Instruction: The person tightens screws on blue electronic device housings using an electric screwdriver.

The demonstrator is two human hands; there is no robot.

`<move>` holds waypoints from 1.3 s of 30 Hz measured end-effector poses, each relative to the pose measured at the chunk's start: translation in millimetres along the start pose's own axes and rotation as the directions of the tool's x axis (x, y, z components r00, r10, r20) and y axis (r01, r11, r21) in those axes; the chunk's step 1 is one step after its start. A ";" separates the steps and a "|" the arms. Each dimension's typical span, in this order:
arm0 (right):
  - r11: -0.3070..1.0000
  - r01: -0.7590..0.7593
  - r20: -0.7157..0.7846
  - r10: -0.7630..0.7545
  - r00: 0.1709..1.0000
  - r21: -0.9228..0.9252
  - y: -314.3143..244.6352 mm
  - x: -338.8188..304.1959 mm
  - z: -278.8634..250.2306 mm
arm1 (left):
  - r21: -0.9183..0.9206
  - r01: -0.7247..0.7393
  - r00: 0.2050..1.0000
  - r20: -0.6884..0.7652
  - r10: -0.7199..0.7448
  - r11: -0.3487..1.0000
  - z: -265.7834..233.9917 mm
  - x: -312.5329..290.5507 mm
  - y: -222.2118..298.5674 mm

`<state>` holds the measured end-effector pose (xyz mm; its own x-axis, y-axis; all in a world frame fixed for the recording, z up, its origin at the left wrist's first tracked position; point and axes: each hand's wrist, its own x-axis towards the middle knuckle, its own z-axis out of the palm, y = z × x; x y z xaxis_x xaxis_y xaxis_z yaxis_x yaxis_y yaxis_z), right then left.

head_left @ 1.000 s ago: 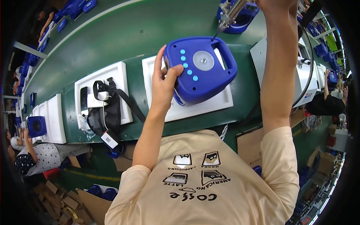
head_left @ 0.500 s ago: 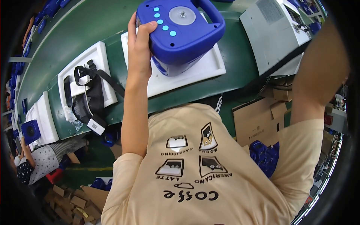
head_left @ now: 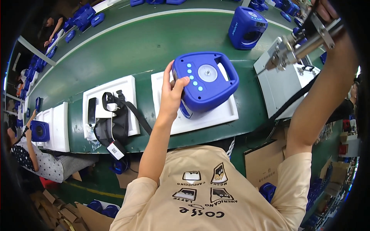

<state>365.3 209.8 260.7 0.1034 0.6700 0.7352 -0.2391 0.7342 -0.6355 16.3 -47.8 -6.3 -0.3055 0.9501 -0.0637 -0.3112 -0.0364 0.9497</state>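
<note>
Two hands show. The left hand (head_left: 173, 90) is half curled, gripping the blue box (head_left: 212, 94) just to its right, thumb on top, over a white tray (head_left: 219, 118). The box's bottom is hidden. The right hand (head_left: 325, 10), by a metal tool (head_left: 285, 56), is cut off; I cannot tell its grip. The shirt (head_left: 200, 165) below both hands has upside-down words.

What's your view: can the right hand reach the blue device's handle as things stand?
Probably yes: the handle is free, the left hand gripping the blue device opposite, though the right hand seems occupied by a screwdriver.
</note>
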 end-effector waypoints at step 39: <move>0.993 -0.115 -0.027 0.115 0.993 -0.004 -118.0 -134.9 136.9 | 0.719 -0.615 0.758 0.428 0.492 0.322 -47.5 23.3 151.3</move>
<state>247.4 17.7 268.8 0.1014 0.7524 0.6509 -0.2455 0.6530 -0.7165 -80.6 -45.9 121.4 0.0002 0.8350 0.5502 0.7351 -0.3731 0.5661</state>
